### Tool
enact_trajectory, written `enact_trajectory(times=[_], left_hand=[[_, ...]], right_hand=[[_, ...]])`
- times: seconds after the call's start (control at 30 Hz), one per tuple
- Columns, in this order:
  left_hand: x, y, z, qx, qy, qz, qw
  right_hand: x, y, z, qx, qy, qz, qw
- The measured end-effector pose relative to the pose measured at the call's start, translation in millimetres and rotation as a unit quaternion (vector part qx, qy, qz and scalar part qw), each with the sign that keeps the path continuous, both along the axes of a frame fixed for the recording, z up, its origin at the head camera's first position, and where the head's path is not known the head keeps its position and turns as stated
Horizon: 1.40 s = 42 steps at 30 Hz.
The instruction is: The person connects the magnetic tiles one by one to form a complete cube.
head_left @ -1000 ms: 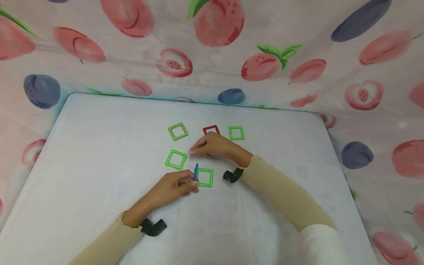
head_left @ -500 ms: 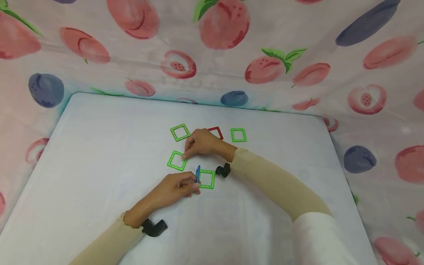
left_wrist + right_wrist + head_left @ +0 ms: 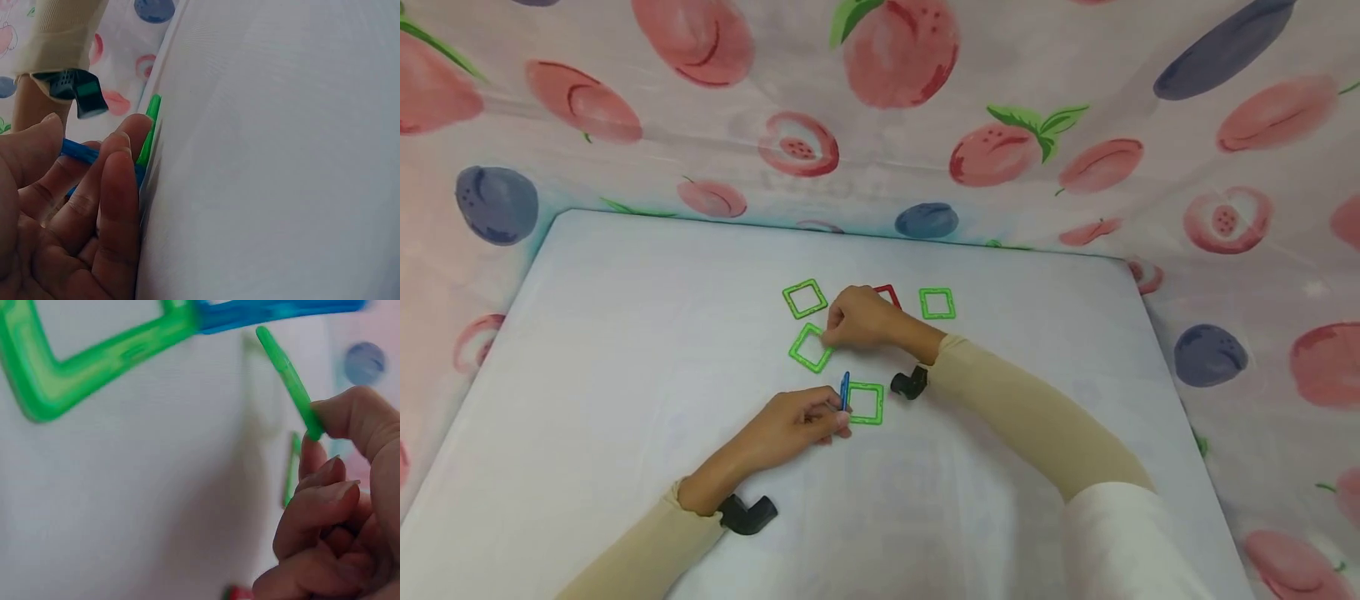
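My left hand [image 3: 790, 425] pinches a blue square frame tile [image 3: 845, 392], which stands on edge along the left side of a green square tile [image 3: 867, 421] lying flat on the table. In the left wrist view, the blue tile [image 3: 80, 151] shows between thumb and fingers, with the green tile [image 3: 150, 128] past the fingertips. My right hand [image 3: 861, 318] holds another green square tile [image 3: 802, 363] by one edge, between thumb and index finger. The right wrist view has this held tile [image 3: 289, 378] edge-on, raised off the table, its shadow below it.
A green tile [image 3: 812, 312] lies at the back left of the group. Partly hidden behind my right hand is a red tile [image 3: 892, 297], and a green tile [image 3: 937, 316] lies right of it. A fruit-patterned cloth [image 3: 865, 183] hangs behind the white table [image 3: 625, 333].
My right hand has moved left to the green tile, taken hold of its edge and lifted it, turning it slightly. My left hand and the blue tile have stayed put.
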State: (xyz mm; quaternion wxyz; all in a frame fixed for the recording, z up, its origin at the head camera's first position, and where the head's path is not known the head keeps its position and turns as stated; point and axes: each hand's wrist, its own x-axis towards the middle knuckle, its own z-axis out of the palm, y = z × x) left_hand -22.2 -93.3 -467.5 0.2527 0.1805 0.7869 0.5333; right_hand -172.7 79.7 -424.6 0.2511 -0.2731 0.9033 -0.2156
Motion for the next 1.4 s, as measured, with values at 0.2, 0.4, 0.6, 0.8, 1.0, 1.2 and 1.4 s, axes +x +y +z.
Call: enact_trajectory(times=[0.2, 0.4, 0.6, 0.8, 1.0, 1.2, 1.4], left_hand=[[-0.5, -0.3, 1.2, 0.005, -0.01, -0.001, 0.9999], [-1.8, -0.6, 1.2, 0.003, -0.023, 0.004, 0.9997], [-1.9, -2.7, 0.3, 0.003, -0.028, 0.018, 0.9994], [-2.9, -1.1, -1.2, 0.021, -0.038, 0.024, 0.9988], [-4.8, -1.8, 0.1, 0.03, -0.046, 0.029, 0.9981], [-5.9, -2.3, 0.0, 0.032, -0.046, 0.024, 0.9981], [-6.3, -1.9, -1.3, 0.035, -0.045, 0.023, 0.9981]], right_hand=[[5.9, 37.6, 16.3, -0.113, -0.018, -0.04, 0.993], [17.7, 74.5, 15.8, -0.163, -0.146, -0.114, 0.969], [20.8, 91.5, -1.2, -0.193, -0.254, -0.141, 0.937], [23.2, 91.6, -12.3, -0.193, -0.3, -0.122, 0.926], [23.1, 84.4, -21.2, -0.203, -0.315, -0.076, 0.924], [19.5, 77.7, -22.5, -0.193, -0.31, -0.053, 0.929], [12.1, 74.9, -26.0, -0.171, -0.307, -0.036, 0.936]])
